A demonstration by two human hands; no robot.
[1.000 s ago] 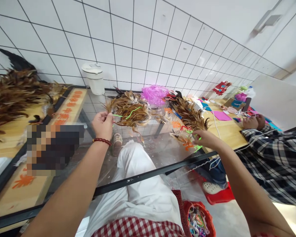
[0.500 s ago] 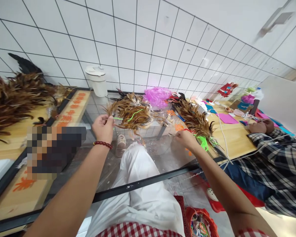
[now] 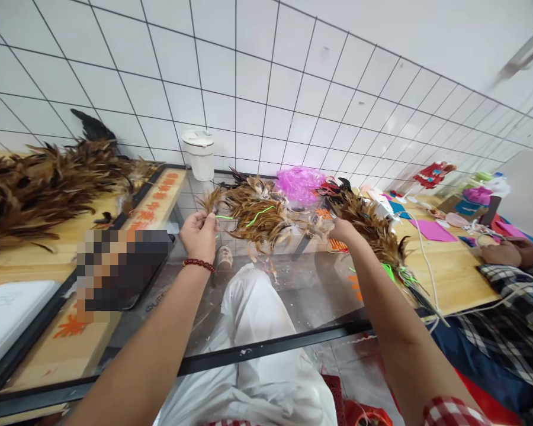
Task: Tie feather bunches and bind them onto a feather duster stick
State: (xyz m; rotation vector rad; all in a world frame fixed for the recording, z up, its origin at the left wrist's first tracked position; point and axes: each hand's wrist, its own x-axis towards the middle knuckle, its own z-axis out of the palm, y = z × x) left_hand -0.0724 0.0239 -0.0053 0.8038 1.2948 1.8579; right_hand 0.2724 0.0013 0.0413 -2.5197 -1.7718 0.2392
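Note:
My left hand (image 3: 199, 236) is closed in a pinch over the glass tabletop (image 3: 293, 278). A small tuft of brown feathers (image 3: 210, 200) rises from its fingertips, and a bright green cord (image 3: 224, 217) sticks out to their right. Just beyond lies a heap of brown feathers (image 3: 260, 222) with another green cord (image 3: 261, 215) across it. My right hand (image 3: 347, 232) reaches to the left edge of a long feather bundle (image 3: 368, 216). Its fingers are drawn together; what they hold, if anything, is hidden.
A white lidded cup (image 3: 199, 155) and pink plastic bag (image 3: 299, 183) stand along the tiled wall. At left are a large feather pile (image 3: 39, 189) and a dark, partly pixelated object (image 3: 142, 266). A white cable (image 3: 426, 254) crosses the right. A co-worker's hands (image 3: 509, 253) work there.
The view has shifted, so the scene sits further right. The feather tuft at my left fingertips now shows upright. My right hand has moved forward, away from me, to the feather bundle's edge.

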